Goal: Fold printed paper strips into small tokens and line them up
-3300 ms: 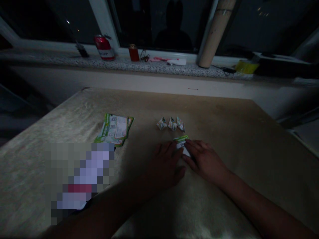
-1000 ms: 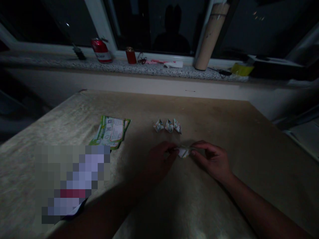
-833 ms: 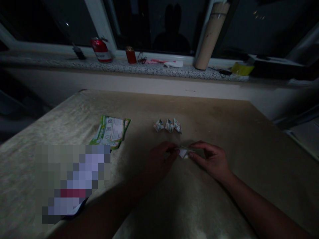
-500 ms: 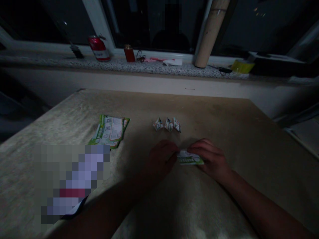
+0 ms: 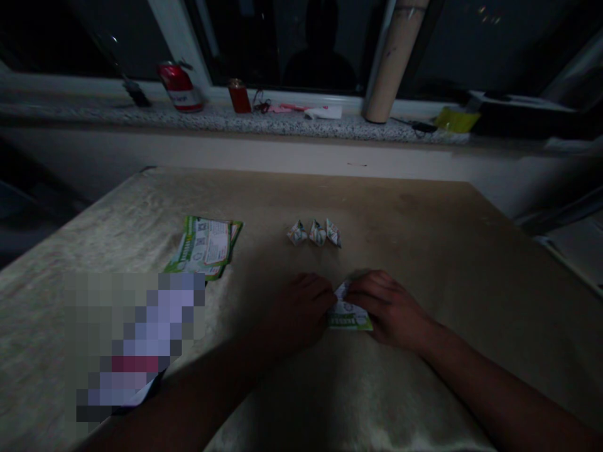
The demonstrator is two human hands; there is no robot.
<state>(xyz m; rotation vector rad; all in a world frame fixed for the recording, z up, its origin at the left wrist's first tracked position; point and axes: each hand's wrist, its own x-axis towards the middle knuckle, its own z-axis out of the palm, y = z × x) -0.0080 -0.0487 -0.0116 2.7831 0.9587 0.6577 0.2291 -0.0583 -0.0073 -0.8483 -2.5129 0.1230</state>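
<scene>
Between my two hands lies a green and white printed paper sheet (image 5: pixel 349 319), partly covered by my fingers, its upper part narrowing to a point. My left hand (image 5: pixel 308 307) grips the sheet's left edge with fingers bent together. On the right side, my right hand (image 5: pixel 384 304) has its fingers closed over the sheet's upper right edge. Beyond the hands, three small folded paper pieces (image 5: pixel 317 232) stand in a row. Off to the left rests a stack of green and white printed leaflets (image 5: pixel 207 245).
A pixelated device (image 5: pixel 153 326) lies on the table (image 5: pixel 438 251) near my left forearm. Along the granite windowsill (image 5: pixel 211 122) stand a red can (image 5: pixel 179 88), a red-orange jar (image 5: pixel 239 97), a cardboard tube (image 5: pixel 394 63) and a yellow item (image 5: pixel 456 119).
Both hands and the sheet have come slightly nearer to me. The sheet now shows more of its printed face and has a pointed top. The camera view has shifted slightly.
</scene>
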